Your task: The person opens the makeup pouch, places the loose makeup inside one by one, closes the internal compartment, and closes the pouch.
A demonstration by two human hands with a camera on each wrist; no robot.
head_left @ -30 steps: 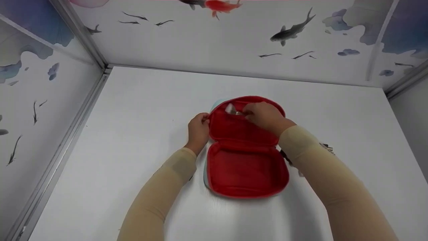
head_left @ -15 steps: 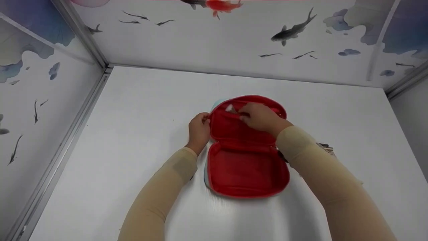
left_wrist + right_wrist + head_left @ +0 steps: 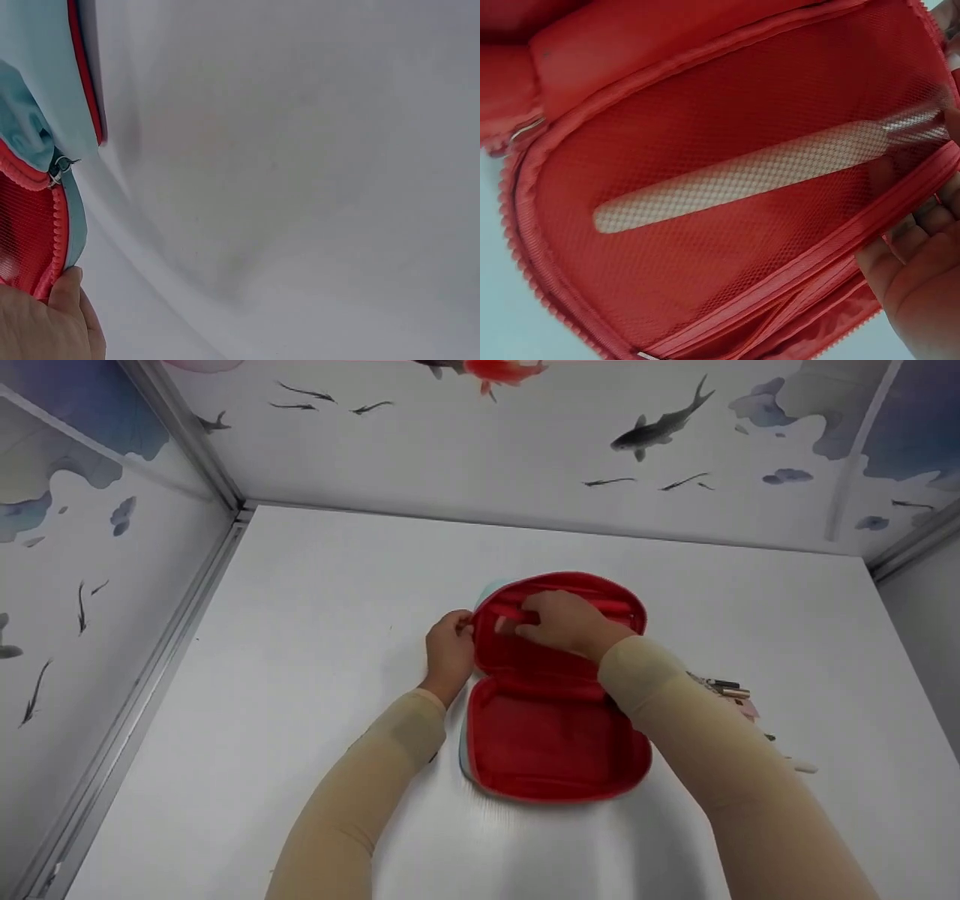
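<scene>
A zippered case, red inside and light blue outside, lies unfolded on the white table. My left hand pinches the left edge of its far half, thumb on the rim in the left wrist view. At that half's mesh pocket, my right hand has its fingers bent over the pocket's edge and reaching in. Behind the mesh lies a makeup brush with a pale tapering handle and silver ferrule. My right fingers hold it near the ferrule; its head is mostly hidden there.
Several small slim items, black, gold and pink, lie to the right of the case, partly behind my right sleeve. A pale stick-like end shows nearer me. Printed panels border the table at the back and sides.
My right hand has moved left and slightly down with the makeup brush, whose white head is now under the mesh. More items show beside my right sleeve. The left hand keeps its hold.
</scene>
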